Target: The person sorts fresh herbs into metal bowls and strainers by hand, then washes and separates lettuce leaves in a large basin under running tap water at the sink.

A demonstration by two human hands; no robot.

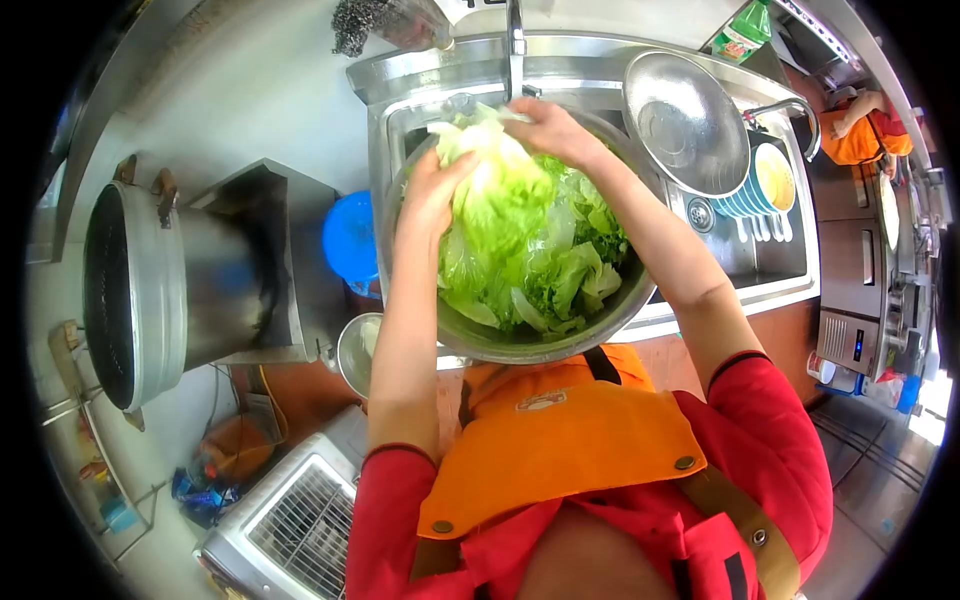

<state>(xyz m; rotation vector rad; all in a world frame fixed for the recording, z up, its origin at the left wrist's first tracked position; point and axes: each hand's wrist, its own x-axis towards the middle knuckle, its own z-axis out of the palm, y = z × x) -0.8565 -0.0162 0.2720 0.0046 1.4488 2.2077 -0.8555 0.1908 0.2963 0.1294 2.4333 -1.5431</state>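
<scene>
A bunch of pale green lettuce is lifted above a large metal bowl. My left hand is closed around its left side, the thumb lying across the leaves. My right hand is at the top right of the bunch, below the tap, fingers curled in on a leaf edge; the fingertips are slightly blurred. More loose lettuce leaves fill the bowl under both hands, some wet and glossy. The bowl rests over the left basin of the sink.
The tap rises behind the bowl. A metal colander leans at the right, beside a striped container above the right basin. A big pot stands left, near a blue bucket. Another person's arm shows far right.
</scene>
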